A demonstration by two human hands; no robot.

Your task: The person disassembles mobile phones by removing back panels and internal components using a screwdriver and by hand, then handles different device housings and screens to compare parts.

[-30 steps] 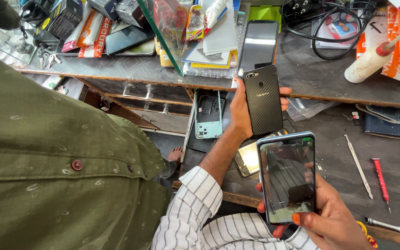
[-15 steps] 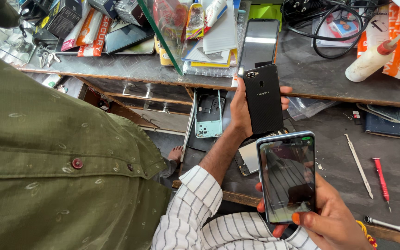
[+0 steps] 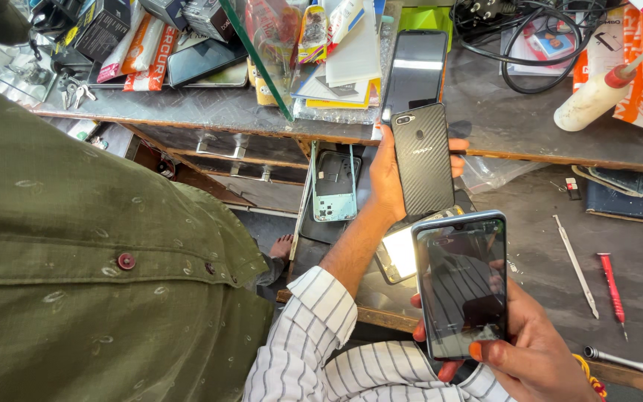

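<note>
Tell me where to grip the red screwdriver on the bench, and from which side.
Grip the red screwdriver by its red handle, coming from above. It lies flat on the dark bench, tip toward the near edge, with bare bench on both sides of the handle. The thin shaft gives less to hold.

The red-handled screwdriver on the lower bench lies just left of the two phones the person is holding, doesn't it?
Not quite: the red-handled screwdriver lies to the right of the phones, not left. The head view shows it on the lower bench beyond the slim metal pry tool, while the left hand holds the black carbon-pattern phone and the right hand holds the glossy-screened phone.
</note>
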